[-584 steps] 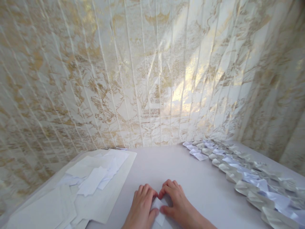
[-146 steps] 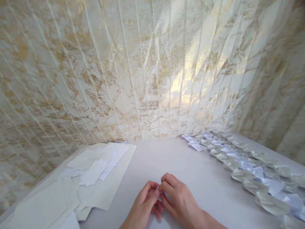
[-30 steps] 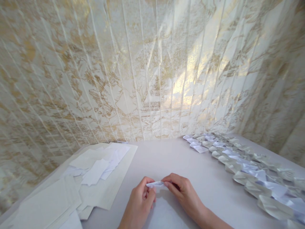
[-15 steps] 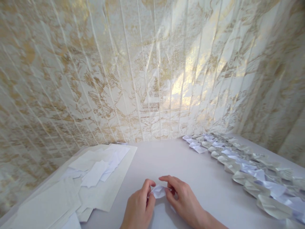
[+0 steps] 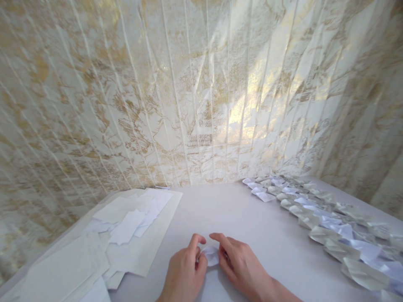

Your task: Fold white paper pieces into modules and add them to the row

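A small folded piece of white paper (image 5: 211, 256) is held between my two hands, just above the table (image 5: 214, 214). My left hand (image 5: 188, 268) pinches its left end with thumb and fingers, the index finger arched over it. On the other side, my right hand (image 5: 241, 262) grips the right end, its index finger stretched across above the paper. Parts of the paper are hidden behind my thumbs and fingers.
Flat sheets and pieces of white paper (image 5: 126, 226) lie in a loose, overlapping pile on the left. Rows of folded paper pieces (image 5: 333, 245), white and greyish, run along the right side. A white and gold patterned curtain (image 5: 201, 100) hangs behind the table.
My thumbs have shifted slightly on the paper, and it now looks rounder and more bulged. Both hands stay in nearly the same place.
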A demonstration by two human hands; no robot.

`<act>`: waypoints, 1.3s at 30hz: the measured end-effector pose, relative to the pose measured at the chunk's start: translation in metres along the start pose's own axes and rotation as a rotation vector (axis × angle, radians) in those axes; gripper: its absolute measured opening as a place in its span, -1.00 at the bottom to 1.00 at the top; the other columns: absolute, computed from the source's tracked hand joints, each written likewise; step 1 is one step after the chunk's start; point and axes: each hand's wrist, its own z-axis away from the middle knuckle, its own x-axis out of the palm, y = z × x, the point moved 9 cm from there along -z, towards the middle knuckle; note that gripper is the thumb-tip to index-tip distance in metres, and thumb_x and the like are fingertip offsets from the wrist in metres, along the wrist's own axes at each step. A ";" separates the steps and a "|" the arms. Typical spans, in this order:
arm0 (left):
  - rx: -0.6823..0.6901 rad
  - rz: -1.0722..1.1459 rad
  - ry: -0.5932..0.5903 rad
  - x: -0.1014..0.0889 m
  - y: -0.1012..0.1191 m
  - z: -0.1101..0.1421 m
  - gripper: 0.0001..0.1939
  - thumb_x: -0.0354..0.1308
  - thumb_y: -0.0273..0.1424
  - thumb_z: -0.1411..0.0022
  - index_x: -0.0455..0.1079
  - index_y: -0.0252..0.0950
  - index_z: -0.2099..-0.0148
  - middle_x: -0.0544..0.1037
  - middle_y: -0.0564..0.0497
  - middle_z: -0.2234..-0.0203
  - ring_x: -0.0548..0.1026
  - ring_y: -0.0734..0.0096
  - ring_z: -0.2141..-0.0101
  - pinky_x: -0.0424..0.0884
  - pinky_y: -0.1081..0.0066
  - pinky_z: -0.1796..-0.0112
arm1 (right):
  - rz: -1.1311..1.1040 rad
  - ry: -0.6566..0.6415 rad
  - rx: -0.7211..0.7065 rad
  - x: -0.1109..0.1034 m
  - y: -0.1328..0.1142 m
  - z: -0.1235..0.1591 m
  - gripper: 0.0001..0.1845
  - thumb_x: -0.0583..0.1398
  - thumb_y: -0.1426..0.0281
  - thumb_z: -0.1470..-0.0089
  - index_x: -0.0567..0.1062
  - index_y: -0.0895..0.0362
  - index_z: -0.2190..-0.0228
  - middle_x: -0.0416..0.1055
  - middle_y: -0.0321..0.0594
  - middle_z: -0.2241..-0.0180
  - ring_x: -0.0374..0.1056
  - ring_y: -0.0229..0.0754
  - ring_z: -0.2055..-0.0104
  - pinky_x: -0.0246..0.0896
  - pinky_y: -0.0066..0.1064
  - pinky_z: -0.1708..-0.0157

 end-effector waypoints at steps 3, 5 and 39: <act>0.027 -0.001 -0.015 0.003 0.003 0.002 -0.74 -0.12 -0.54 -0.20 0.22 -0.20 0.09 0.29 0.20 0.64 0.43 0.31 0.55 0.10 0.45 0.46 | -0.021 0.031 0.019 -0.004 0.002 -0.001 -0.57 -0.05 0.55 -0.15 0.32 0.11 -0.03 0.51 -0.19 0.36 0.42 -0.16 0.39 0.22 -0.41 0.35; 0.037 0.015 -0.024 0.005 0.005 0.003 -0.70 -0.08 -0.54 -0.16 0.21 -0.20 0.05 0.29 0.20 0.61 0.43 0.32 0.53 0.11 0.45 0.45 | -0.002 0.047 0.033 -0.006 0.004 -0.002 -0.57 -0.03 0.55 -0.12 0.31 0.11 -0.02 0.49 -0.23 0.40 0.40 -0.18 0.42 0.21 -0.43 0.37; 0.048 -0.043 -0.079 0.015 0.003 0.000 -0.73 -0.12 -0.53 -0.22 0.21 -0.23 0.04 0.49 0.12 0.57 0.51 0.28 0.49 0.20 0.43 0.45 | 0.046 -0.097 0.195 0.009 0.017 -0.001 -0.58 -0.08 0.52 -0.16 0.23 0.12 -0.06 0.44 -0.31 0.48 0.43 -0.14 0.44 0.14 -0.43 0.40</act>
